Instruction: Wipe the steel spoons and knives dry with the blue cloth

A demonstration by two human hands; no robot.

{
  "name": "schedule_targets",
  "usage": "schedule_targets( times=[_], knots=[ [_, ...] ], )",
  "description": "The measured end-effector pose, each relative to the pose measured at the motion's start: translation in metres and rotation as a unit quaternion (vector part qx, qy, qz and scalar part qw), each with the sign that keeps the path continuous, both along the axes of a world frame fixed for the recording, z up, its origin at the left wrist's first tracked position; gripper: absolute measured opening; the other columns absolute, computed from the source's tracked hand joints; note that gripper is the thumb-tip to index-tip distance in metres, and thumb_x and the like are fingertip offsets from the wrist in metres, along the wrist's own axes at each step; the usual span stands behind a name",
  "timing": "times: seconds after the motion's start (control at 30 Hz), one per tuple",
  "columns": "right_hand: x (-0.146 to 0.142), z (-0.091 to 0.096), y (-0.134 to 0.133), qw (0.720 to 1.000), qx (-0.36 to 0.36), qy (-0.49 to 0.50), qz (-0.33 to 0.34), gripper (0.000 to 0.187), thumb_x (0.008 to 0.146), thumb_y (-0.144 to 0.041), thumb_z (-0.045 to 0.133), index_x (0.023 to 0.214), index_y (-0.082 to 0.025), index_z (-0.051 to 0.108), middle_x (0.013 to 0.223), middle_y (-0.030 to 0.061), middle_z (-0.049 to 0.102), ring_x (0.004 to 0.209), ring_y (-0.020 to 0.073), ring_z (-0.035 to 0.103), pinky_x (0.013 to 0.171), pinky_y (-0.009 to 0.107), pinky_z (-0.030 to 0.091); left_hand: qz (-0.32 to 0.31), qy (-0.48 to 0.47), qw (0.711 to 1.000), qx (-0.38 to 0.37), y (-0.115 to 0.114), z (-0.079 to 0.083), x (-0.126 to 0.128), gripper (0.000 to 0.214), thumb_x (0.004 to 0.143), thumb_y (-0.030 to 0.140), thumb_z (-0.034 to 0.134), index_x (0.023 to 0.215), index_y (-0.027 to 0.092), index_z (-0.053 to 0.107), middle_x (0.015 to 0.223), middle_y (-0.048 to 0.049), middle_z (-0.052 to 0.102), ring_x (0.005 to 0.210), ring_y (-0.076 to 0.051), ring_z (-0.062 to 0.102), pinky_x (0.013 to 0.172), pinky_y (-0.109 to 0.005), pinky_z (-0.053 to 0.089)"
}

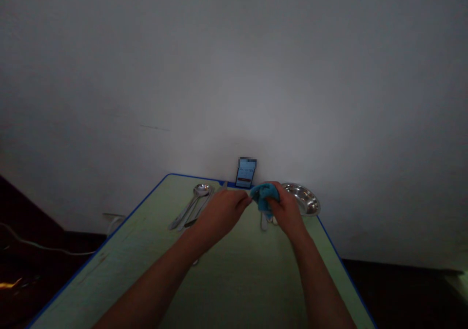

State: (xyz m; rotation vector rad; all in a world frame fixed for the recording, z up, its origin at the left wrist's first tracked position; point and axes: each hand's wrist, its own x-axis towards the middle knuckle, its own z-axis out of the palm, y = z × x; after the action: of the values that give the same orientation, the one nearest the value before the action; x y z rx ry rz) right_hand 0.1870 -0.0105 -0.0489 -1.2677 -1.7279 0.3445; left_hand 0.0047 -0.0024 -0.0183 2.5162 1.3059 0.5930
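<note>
Now, your right hand (pixel 287 212) clenches the blue cloth (pixel 263 194) above the bench (pixel 226 280), beside the steel plate (pixel 305 200). Your left hand (pixel 223 209) pinches shut at the cloth's edge. Wrap your right grip snugly around the utensil (pixel 263 222) hanging beneath.

Spoons (pixel 193 203) left on table (pixel 234 280), bowl (pixel 305 198) right, phone (pixel 245 173) btwn at back edge, cloth (pixel 263 194) just before it

One head-worn camera looks forward and slightly down over the near table (pixel 237 280) at a seemingly close wall (pixel 234 66).
</note>
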Motion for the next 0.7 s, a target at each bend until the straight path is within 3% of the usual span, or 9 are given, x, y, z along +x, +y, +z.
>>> schedule_targets(
  times=[0.3,0.53,0.7],
  knots=[
    [-0.002,0.000,0.000,0.999,0.002,0.033,-0.020,0.014,0.084,-0.029,0.048,0.091,-0.023,0.058,0.078,0.0013,0.065,0.068,0.0158,0.057,0.063,0.028,0.043,-0.045,-0.037,0.996,-0.065,0.001,0.001,-0.001,0.031,0.089,0.027,0.038,0.073,0.015,0.062,0.066,-0.0026,0.064,0.061,-0.014,0.057,0.058,-0.023,0.036],
    [0.000,0.001,-0.001,0.999,-0.003,0.035,-0.018,0.015,0.079,-0.024,0.053,0.093,-0.023,0.060,0.076,0.0008,0.066,0.066,0.0158,0.057,0.064,0.029,0.042,-0.085,-0.038,0.989,-0.119,0.005,-0.008,-0.006,0.031,0.087,0.024,0.036,0.086,0.013,0.064,0.074,-0.0057,0.069,0.061,-0.014,0.061,0.058,-0.023,0.041],
    [0.001,0.000,0.000,0.996,-0.017,0.080,-0.022,0.015,0.083,-0.033,0.052,0.090,-0.021,0.060,0.072,0.0001,0.065,0.062,0.0144,0.057,0.058,0.026,0.042,-0.105,-0.071,0.979,-0.161,0.001,-0.006,-0.002,0.030,0.086,0.026,0.036,0.081,0.013,0.063,0.073,-0.0051,0.069,0.061,-0.014,0.063,0.058,-0.022,0.043]
  ],
)
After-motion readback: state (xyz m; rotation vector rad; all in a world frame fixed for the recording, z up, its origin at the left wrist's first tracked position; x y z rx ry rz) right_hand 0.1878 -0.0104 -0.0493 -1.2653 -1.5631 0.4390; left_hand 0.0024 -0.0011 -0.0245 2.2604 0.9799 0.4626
